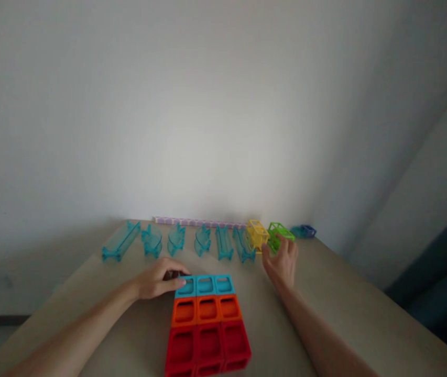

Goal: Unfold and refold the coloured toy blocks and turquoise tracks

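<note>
A block structure [207,320] of blue, orange and red open-framed blocks rises in the middle of the table, with three columns across. My left hand [160,279] grips the far left blue block [187,287], thumb on its top and fingers curled behind it. My right hand [282,259] is stretched forward to the far right, thumb and fingers apart. Its fingertips are at the green block frame [280,233] and partly cover it; whether they touch it I cannot tell. Just left of the thumb stands a yellow block frame [257,234].
Along the back lie several clear blue track pieces, including a long straight one [121,241], a curved one [152,240] and a straight one [224,242]. A purple patterned strip [199,222] runs along the wall. A dark blue piece [308,231] sits at the back right corner.
</note>
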`<state>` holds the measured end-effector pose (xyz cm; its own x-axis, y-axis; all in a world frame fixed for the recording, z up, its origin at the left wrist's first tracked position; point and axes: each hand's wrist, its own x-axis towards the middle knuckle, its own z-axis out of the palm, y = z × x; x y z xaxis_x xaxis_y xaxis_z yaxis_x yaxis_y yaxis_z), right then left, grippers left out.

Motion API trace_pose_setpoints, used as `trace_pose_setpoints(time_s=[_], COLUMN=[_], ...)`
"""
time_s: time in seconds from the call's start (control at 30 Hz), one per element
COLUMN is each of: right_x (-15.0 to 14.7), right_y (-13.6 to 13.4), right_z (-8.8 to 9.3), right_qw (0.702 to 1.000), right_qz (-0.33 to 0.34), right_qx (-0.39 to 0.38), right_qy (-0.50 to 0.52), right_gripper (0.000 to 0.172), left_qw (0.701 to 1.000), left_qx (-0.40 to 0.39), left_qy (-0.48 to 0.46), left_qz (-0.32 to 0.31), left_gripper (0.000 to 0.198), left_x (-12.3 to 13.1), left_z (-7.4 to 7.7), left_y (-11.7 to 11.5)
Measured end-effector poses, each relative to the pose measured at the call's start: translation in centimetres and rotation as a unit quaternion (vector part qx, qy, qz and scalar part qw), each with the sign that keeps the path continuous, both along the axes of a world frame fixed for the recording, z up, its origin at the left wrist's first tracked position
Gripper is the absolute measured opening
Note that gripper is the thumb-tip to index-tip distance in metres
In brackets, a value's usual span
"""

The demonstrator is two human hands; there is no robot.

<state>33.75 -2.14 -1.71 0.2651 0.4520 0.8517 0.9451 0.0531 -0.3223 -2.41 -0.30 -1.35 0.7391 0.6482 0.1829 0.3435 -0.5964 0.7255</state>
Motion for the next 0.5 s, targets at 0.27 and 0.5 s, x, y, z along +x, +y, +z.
trace_pose_setpoints(time_s=[0.27,0.5], right_x=[2.1,4.1], right_y=[2.7,3.9], right_z=[-1.5,-2.0], right_qw=[0.989,0.981], right_qz=[-0.103,-0.008], right_qx=[-0.019,-0.09], right_qy=[0.105,0.17], right_gripper=[0.107,0.069], left_qw=[1.0,0.999], left_qx=[0.003,-0.01], left_qy=[-0.012,-0.032], left_qz=[-0.026,-0.02], left_gripper=[0.039,0.038], left_x=[0.4,0.5], left_z=[-0.4,-0.9], left_y=[0.3,0.4])
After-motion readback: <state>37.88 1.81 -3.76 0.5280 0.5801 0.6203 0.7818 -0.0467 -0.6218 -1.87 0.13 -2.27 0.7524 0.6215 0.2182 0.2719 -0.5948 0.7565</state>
